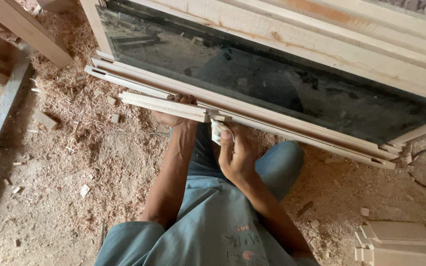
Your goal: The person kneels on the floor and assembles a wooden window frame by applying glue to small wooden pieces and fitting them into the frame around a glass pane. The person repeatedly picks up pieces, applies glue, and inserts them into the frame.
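Observation:
My left hand grips a short pale wooden strip from below, holding it against the lower edge of a wooden frame with a dark glass pane. My right hand is closed on a folded piece of sandpaper and presses it near the strip's right end. Both hands sit side by side at the frame's bottom rail, above my knees.
Sawdust and wood shavings cover the floor, with small offcuts scattered about. Stacked shaped wooden pieces lie at bottom right. Timber beams lie at upper left, and more boards lean behind the frame.

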